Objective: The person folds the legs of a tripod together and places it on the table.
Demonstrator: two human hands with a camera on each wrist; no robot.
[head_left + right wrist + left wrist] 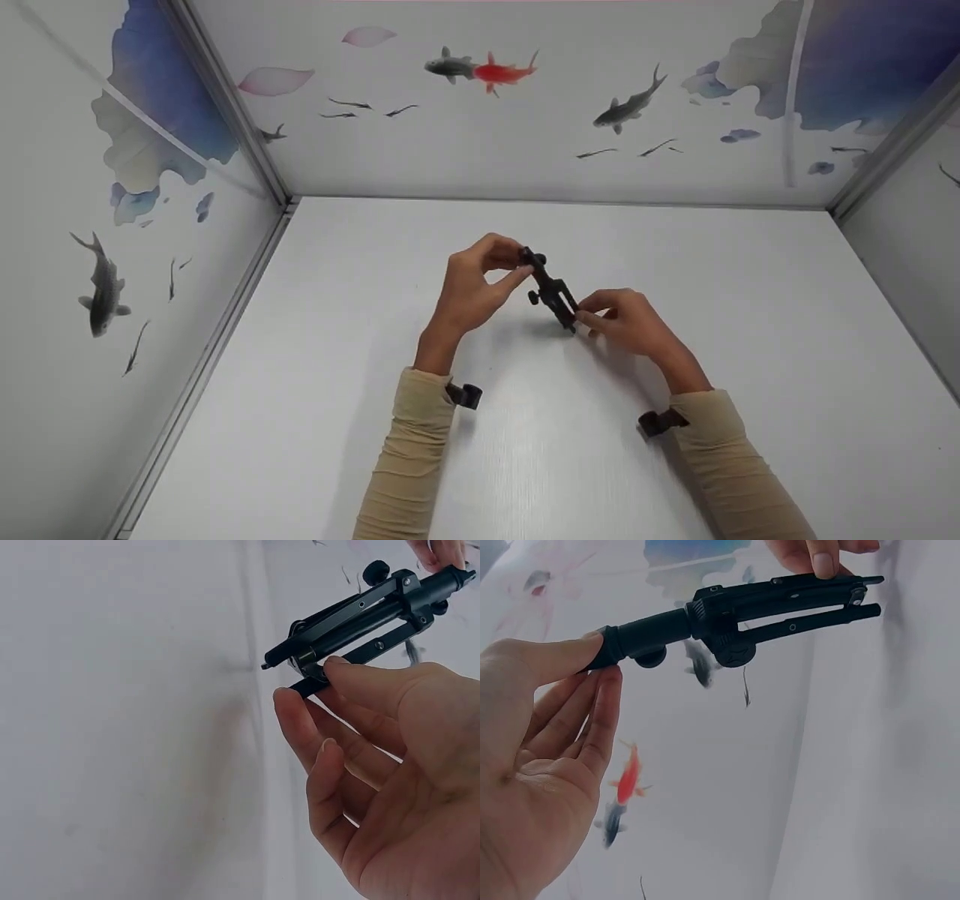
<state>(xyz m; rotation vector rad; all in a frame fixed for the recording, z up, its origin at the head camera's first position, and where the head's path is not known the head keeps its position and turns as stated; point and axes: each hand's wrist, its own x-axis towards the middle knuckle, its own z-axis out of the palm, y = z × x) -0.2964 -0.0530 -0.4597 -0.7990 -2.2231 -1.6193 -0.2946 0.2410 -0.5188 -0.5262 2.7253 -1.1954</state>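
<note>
A small black tripod [553,291] is held between both hands over the white table, tilted with its upper end toward the left hand. My left hand [474,289] pinches the end of its centre tube between thumb and fingers. At the other end, my right hand [631,322] grips the tip of one leg [358,654] with thumb and forefinger. The legs lie nearly folded along the tube, with a narrow gap between them in the left wrist view. A round knob [376,572] sticks out at the leg joint, and a smaller knob [651,656] sits on the tube.
Underneath is a white tabletop [300,450], bounded by white panels [465,142] printed with fish and blue leaves. Metal-coloured corner posts [232,105] stand at the panel joins. A black camera mount [465,395] is strapped at each sleeve cuff.
</note>
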